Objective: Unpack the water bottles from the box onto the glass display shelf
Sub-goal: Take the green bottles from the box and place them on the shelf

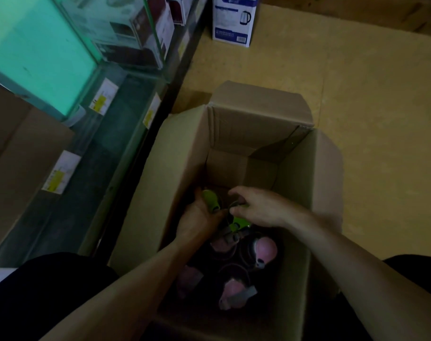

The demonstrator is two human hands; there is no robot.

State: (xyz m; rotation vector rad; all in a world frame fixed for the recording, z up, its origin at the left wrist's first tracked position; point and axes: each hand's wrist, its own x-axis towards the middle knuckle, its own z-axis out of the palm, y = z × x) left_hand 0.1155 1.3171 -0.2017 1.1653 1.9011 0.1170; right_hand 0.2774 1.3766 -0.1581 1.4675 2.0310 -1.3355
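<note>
An open cardboard box (180, 153) stands on the floor in front of me. Inside lie dark water bottles with pink lids (266, 249) and green lids. My left hand (199, 215) holds a green-lidded bottle (210, 199) deep in the box, fingers curled under it. My right hand (256, 207) reaches in beside it, its fingers curled over a second green lid (237, 222); how firmly it grips is unclear. The glass display shelf (111, 134) runs along the left, close to the box.
Price tags (104, 96) stick on the glass shelf edges. Boxed appliances fill the upper glass case (140, 33). A white and blue kettle box (234, 19) stands on the tan floor at the top. A brown carton (18, 148) sits at the left.
</note>
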